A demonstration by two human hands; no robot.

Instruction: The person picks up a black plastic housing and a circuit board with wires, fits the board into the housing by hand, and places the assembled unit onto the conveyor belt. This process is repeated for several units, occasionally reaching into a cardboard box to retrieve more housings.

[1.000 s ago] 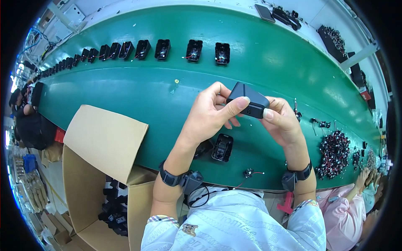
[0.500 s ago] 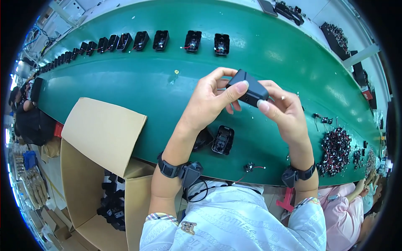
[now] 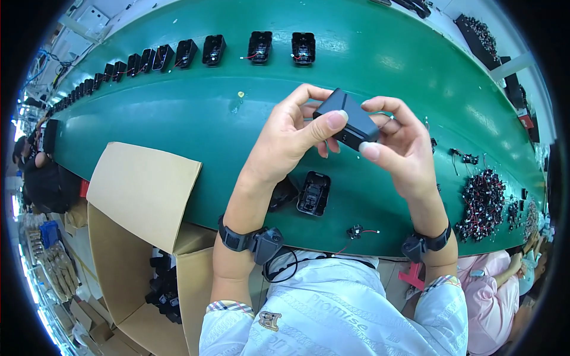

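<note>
Head view: left hand grips a black plastic housing above the green tabletop; right hand meets its corner, hold unclear. Wired housings lined beyond the grip look done; an open shell nearer the body seems left. Room opens leftward, bounded lower left by a carton flap.

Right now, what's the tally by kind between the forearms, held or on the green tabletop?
Black wedge-shaped casing, in the left hand: 1
Open black rectangular shell: 1
Dark, partly hidden piece: 1
Small black red-wired module: 1
Total: 4
</note>
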